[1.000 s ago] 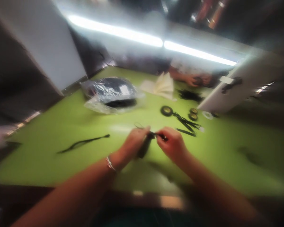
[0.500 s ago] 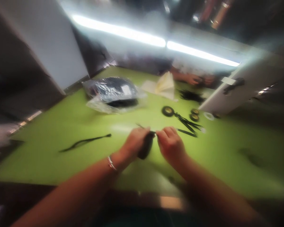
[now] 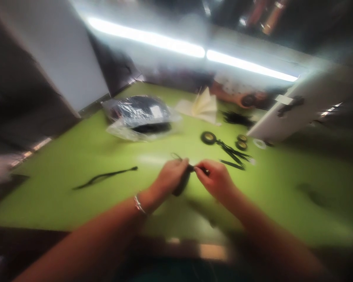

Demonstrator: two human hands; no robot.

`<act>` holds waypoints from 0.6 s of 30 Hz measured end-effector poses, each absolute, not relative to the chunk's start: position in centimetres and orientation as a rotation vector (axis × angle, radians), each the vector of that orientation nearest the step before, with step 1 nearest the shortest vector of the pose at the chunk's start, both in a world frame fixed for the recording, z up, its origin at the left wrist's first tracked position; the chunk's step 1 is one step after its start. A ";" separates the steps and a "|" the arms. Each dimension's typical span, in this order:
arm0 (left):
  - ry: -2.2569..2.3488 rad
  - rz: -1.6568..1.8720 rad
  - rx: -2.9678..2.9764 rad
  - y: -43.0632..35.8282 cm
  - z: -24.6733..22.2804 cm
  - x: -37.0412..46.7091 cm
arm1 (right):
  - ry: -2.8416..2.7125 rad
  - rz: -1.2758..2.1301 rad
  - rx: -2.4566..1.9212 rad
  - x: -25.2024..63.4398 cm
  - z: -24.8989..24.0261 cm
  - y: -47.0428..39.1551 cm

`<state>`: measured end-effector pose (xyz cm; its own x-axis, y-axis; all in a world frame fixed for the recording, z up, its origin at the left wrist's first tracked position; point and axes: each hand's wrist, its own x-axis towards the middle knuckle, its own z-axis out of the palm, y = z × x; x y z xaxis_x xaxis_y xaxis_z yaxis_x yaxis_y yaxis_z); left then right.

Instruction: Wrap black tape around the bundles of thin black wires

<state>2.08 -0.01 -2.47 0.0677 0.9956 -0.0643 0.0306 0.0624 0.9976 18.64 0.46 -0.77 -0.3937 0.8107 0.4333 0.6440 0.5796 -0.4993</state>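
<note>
My left hand [image 3: 171, 175], with a bracelet at the wrist, is closed around a dark object [image 3: 182, 185] that hangs below its fingers above the green table [image 3: 111, 209]. A thin loop stands up over the left fingers. Just to the right, my right hand [image 3: 213, 176] pinches the dark end that reaches across from the left hand. Fine detail between the fingertips is blurred. Beyond my right hand are a roll of black tape [image 3: 208, 138], several black strips [image 3: 233, 153] and two small rolls [image 3: 241, 142].
A clear plastic bag [image 3: 144, 115] with dark contents lies at the back left. A black cord [image 3: 106, 175] is on the left. Fanned paper [image 3: 205, 106] stands at the back. Another person's hands [image 3: 238, 98] are near a white panel [image 3: 278, 111] and a white ring [image 3: 259, 143].
My right hand has turned slightly, its fingers now pinching more narrowly. The thin loop above my left hand is more upright. Across the table, the other person's hands have shifted, with a dark round object now showing.
</note>
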 end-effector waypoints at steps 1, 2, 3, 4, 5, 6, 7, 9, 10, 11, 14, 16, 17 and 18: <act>1.198 1.085 1.207 0.0 -2.5 2.1 | -2.140 0.315 -1.151 18.6 -0.8 0.4; 1.185 1.077 1.205 0.0 -2.5 2.1 | -2.125 0.300 -1.142 18.5 -0.8 0.3; 1.170 1.076 1.209 0.0 -2.5 2.0 | -2.113 0.293 -1.132 18.4 -0.9 0.3; 1.150 1.081 1.220 0.0 -2.6 2.0 | -2.102 0.300 -1.126 18.4 -0.9 0.4; 1.126 1.092 1.230 0.0 -2.6 2.0 | -2.090 0.319 -1.125 18.4 -0.9 0.4; 1.098 1.104 1.235 0.1 -2.7 2.0 | -2.077 0.343 -1.129 18.4 -0.8 0.5; 1.068 1.114 1.231 0.1 -2.7 2.0 | -2.062 0.362 -1.137 18.4 -0.8 0.6; 1.012 1.120 1.214 0.2 -2.7 2.0 | -2.026 0.379 -1.154 18.5 -0.8 0.7; 0.996 1.122 1.218 0.2 -2.7 2.0 | -2.011 0.384 -1.160 18.5 -0.8 0.7; 0.991 1.127 1.230 0.2 -2.6 2.0 | -1.999 0.390 -1.163 18.5 -0.8 0.7; 1.035 1.134 1.250 0.0 -2.4 1.9 | -2.004 0.331 -1.137 18.5 -0.9 0.6; 1.081 1.123 1.208 -0.1 -2.3 1.9 | -2.035 0.212 -1.084 18.3 -1.1 0.5; 1.099 1.116 1.188 -0.1 -2.3 1.9 | -2.050 0.152 -1.058 18.2 -1.1 0.4; 1.114 1.112 1.177 -0.1 -2.3 1.9 | -2.061 0.105 -1.041 18.2 -1.2 0.4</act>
